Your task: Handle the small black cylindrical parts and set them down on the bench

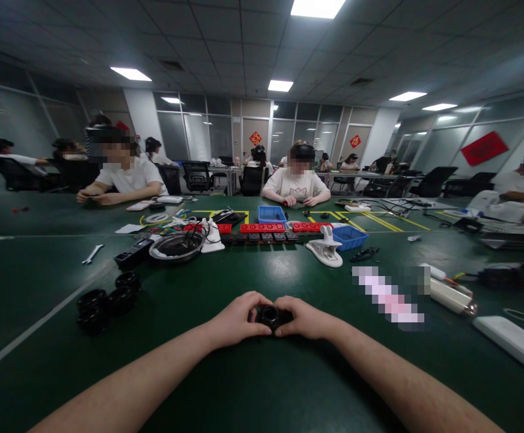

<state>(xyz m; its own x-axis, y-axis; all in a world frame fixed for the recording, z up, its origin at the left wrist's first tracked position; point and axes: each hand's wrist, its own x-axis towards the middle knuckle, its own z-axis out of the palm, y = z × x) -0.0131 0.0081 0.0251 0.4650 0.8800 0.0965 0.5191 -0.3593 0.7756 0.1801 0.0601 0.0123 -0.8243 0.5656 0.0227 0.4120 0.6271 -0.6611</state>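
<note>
No text, label, brand or number could be read anywhere. The red diamond sign [255, 138] and a second red diamond sign [355, 141] on the far glass wall carried gold marks too small to make out (the red banner [484, 148] on the right-hand glass likewise).

A small black ring [270, 314] sits low and centre on the green table [262, 385], pinched between both hands. It's round and dark, with an open hole in the middle facing up toward the camera. The left hand [237, 320] covers its left edge, the right hand [304, 319] its right edge, so only the top shows. Off to the left lies a cluster of similar black rings [106, 299], well apart, resting flat on the table.
</note>
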